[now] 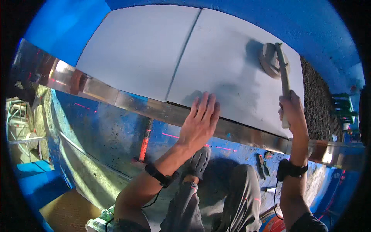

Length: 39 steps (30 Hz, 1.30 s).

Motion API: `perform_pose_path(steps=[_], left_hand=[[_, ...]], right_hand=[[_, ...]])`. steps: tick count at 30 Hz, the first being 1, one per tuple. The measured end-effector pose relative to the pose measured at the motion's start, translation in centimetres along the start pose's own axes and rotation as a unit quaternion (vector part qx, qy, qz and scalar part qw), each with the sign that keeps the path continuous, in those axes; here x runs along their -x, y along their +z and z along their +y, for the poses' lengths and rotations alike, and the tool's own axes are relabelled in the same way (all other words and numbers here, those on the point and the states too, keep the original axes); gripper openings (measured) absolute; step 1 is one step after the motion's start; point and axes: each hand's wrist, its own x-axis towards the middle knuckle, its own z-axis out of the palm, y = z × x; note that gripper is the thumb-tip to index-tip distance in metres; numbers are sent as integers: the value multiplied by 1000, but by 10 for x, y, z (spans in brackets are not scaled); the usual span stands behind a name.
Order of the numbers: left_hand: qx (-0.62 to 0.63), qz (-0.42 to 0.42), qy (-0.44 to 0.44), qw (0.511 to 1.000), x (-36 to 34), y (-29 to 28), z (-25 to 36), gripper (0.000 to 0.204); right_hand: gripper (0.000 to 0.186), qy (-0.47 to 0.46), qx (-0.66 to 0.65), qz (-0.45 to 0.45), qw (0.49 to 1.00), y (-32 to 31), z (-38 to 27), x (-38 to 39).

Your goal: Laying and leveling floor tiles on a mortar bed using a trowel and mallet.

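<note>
My right hand [293, 110] is wrapped round the lower part of the pale handle of a mallet [285, 73]. The mallet's thick round whitish head lies over the upper right of the right-hand white tile [224, 50], and its shadow falls to the left; whether it touches the tile I cannot tell. My left hand [199, 120] rests at the near edge of that tile, fingers stretched out and pointing away from me, holding nothing. A second white tile [139, 42] lies to the left, with a narrow dark joint between the two.
A shiny metal strip [127, 103] runs along the tiles' near edge. Dark, coarse bedding [317, 96] shows at the right. Blue walls [69, 31] enclose the tiles. Below are pliers [262, 166], an orange-and-black rod-like tool [144, 147], my legs and a dark perforated shoe [199, 162].
</note>
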Motion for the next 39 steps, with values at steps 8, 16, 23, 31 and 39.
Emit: perform_pose_path(steps=[8,16,23,31,39], left_hand=[[-56,-11,-5,998,3,4,-3,57],[-50,14,19,998,6,10,-9,58],[-88,33,44,995,8,14,-13,54],[-108,55,47,992,10,19,-14,52],[-83,58,34,994,11,18,-11,50]], right_hand=[[40,15,-75,27,997,-12,-12,28],[42,-137,-165,96,972,-23,-68,14],[50,2,-46,-14,999,46,-48,17],[54,-69,-104,43,991,7,-61,16],[49,43,-8,29,999,14,-30,51]])
